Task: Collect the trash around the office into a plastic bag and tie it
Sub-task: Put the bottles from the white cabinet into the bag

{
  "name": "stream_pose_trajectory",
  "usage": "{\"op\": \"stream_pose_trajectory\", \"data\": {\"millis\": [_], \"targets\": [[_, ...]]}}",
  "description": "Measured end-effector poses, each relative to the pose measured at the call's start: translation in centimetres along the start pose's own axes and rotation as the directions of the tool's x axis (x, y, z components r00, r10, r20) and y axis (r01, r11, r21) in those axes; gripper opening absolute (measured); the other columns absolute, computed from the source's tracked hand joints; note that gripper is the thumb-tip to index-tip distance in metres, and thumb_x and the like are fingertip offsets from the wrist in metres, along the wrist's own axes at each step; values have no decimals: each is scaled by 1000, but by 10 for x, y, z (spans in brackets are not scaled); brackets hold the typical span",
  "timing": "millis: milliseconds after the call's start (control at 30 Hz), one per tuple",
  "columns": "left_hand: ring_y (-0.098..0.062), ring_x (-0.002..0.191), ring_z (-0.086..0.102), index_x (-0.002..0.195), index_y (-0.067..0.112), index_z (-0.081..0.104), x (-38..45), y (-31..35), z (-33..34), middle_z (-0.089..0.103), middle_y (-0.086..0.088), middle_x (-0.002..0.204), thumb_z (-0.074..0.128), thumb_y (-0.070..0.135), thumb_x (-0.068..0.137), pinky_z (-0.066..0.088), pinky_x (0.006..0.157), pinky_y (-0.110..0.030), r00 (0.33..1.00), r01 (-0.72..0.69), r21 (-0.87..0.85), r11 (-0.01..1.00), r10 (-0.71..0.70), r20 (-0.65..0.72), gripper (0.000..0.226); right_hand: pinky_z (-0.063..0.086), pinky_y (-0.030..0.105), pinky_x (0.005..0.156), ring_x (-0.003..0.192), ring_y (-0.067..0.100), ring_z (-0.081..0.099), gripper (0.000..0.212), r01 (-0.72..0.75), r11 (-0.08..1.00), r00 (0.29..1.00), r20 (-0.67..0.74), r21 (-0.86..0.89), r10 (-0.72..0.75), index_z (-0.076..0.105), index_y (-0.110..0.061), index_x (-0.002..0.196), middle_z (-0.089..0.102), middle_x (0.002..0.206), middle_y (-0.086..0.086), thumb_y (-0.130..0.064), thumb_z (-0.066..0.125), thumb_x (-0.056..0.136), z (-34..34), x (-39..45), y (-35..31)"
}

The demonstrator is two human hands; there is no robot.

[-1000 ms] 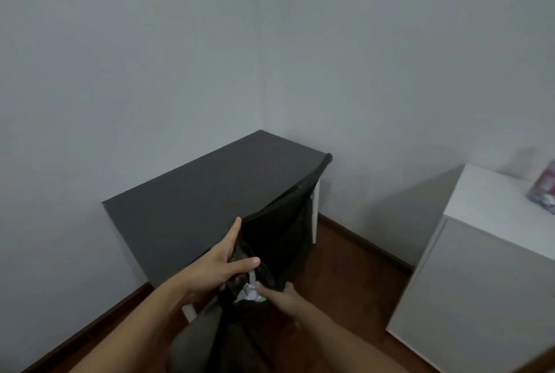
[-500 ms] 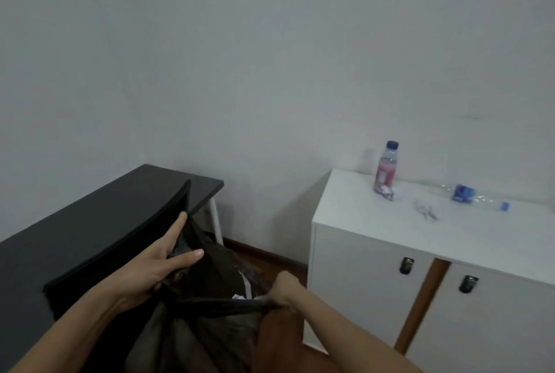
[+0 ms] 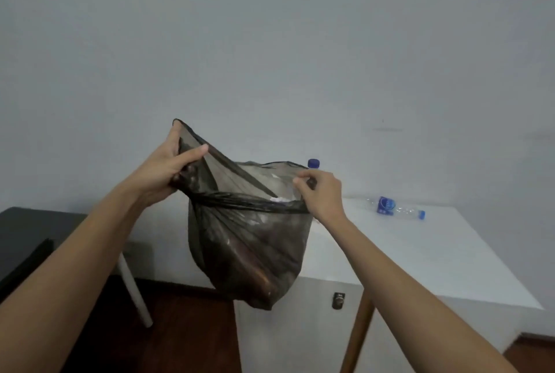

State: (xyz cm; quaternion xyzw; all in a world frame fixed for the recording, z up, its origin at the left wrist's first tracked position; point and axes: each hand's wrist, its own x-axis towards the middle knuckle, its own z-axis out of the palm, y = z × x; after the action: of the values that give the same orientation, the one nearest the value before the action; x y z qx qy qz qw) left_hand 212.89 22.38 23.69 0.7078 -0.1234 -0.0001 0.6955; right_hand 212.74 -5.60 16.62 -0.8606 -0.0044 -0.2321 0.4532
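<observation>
**A:** Since the biggest piece comes first, start with the white cabinet (image 3: 420, 252); why does it matter here?

**B:** It carries the trash not yet collected; its top sits just behind and below the raised bag, so I judge the person stands before it in order to sweep those things in.

**A:** And the dark desk (image 3: 27, 237) at the left edge?

**B:** Only a corner of it shows, with a white leg under it; nothing on that corner can be made out.

**A:** Then the plastic bag (image 3: 249, 249)?

**B:** Dark, thin, half see-through; it hangs in the air between both hands, in front of the cabinet's near corner; something pale and crumpled shows through near the mouth, and the belly sags with contents I cannot name; the mouth is pulled wide, presumably to receive more.

**A:** How do the hands hold it?

**B:** The left hand (image 3: 168, 168) grips a bunched fold of the rim, thumb laid across it, lifted high; the right hand (image 3: 322, 192) pinches the opposite rim between thumb and fingers, lower down; that slant tips the opening towards the person.

**A:** The small things?

**B:** A crushed clear bottle (image 3: 393, 207) with a blue label lies on its side on the cabinet top, well apart from the bag; a blue cap (image 3: 313, 163) peeps over the bag's far rim, its bottle hidden behind the plastic.
</observation>
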Motion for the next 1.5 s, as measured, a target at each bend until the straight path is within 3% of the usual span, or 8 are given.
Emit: {"op": "stream_pose_trajectory", "data": {"millis": [367, 500, 633, 800, 1033, 1133, 1267, 1500], "targets": [[1, 41, 49, 151, 36, 10, 136, -80, 46, 47, -31, 70, 69, 19, 84, 39, 37, -12, 966, 141, 21, 990, -142, 214, 92, 40, 5, 60, 56, 0, 53, 39, -64, 991, 992, 99, -115, 76, 64, -21, 123, 57, 66, -8, -32, 67, 86, 34, 57, 127], [-1, 43, 52, 148, 41, 19, 159, -89, 46, 64, 0, 60, 91, 49, 40, 43, 39, -12, 964, 128, 49, 991, -136, 227, 130, 47, 26, 79, 85, 15, 62, 44, -211, 977, 970, -121, 3, 210, 45, -29, 134, 67, 89, 4, -48, 46, 94, 28, 68, 183], [-6, 59, 66, 150, 39, 15, 174, -92, 54, 44, -22, 140, 81, 33, 67, 52, 75, -24, 977, 167, 16, 986, -167, 134, 106, 35, 44, 100, 117, 36, 44, 58, -420, 810, 903, -97, -409, 419, 24, -36, 147, 45, 133, 17, -54, 39, 94, 23, 84, 269], [-10, 113, 56, 147, 46, 19, 185, -106, 60, 56, 13, 131, 87, 41, 58, 50, 91, -30, 985, 167, 48, 985, -168, 33, 112, 36, 53, 104, 138, 42, 24, 82, -155, 763, 848, 312, -628, 429, -5, -54, 145, 6, 155, 15, -66, 48, 84, 47, 98, 319], [5, 107, 61, 151, 36, 15, 192, -105, 70, 50, 20, 137, 68, 19, 78, 47, 97, -22, 985, 168, 39, 985, -166, -47, 92, 33, 51, 105, 136, 38, 27, 74, 132, 722, 836, 468, -679, 288, 2, -52, 146, 4, 158, 13, -68, 41, 85, 83, 126, 335], [-14, 119, 54, 151, 35, 18, 198, -92, 72, 53, 6, 140, 76, 24, 75, 31, 108, -34, 979, 165, 58, 985, -156, -131, 96, 42, 45, 96, 124, 37, 43, 58, 185, 728, 862, 466, -660, 203, 32, -42, 141, 30, 148, 16, -63, 36, 86, 89, 121, 352], [5, 80, 67, 149, 38, 22, 213, -83, 67, 66, 30, 111, 91, 47, 41, 52, 60, -12, 989, 138, 87, 987, -131, -73, 129, 51, 34, 54, 72, 28, 64, 38, 203, 791, 904, 421, -578, 76, 52, -34, 99, 56, 98, 5, -64, 35, 83, 86, 110, 375], [4, 123, 48, 151, 35, 16, 226, -91, 67, 31, 18, 154, 90, 51, 43, 46, 90, -10, 987, 127, 91, 988, -135, 90, 132, 47, 35, 58, 51, 17, 56, 52, -229, 962, 973, 49, 147, 224, 49, -21, 76, 55, 55, 10, -73, 44, 80, 53, 159, 277]]}}
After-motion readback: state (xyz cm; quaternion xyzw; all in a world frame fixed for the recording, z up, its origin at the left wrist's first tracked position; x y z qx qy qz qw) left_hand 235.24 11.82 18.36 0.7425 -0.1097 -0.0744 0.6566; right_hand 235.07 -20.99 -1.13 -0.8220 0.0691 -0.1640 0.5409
